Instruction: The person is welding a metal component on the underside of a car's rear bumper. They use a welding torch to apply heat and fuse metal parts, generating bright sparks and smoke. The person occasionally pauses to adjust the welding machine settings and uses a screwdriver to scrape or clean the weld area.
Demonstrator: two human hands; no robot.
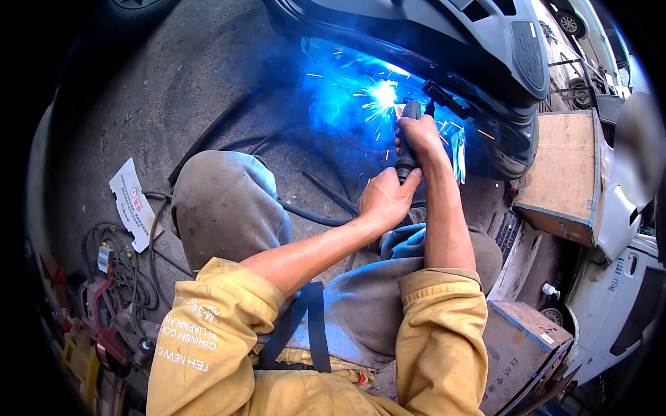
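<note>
My right hand (421, 139) is wrapped round the upper part of a black welding torch (412, 111). Lower down, by the torch's cable end, my left hand (388, 197) grips the same torch. A bright blue-white arc (383, 93) burns just past the torch's front end, throwing sparks and bluish smoke; the glare hides the exact spot being welded. It lies under the lower edge of a large grey vehicle body part (444, 41). A strip of bluish sheet (458, 156) hangs to the right of my right hand.
A black cable (312, 215) runs over the concrete floor by my knees. Left lie a white printed card (134, 204), coiled cables (135, 277) and a dark red tool (100, 319). Wooden crates (558, 166) and a white vehicle (614, 312) stand on the right.
</note>
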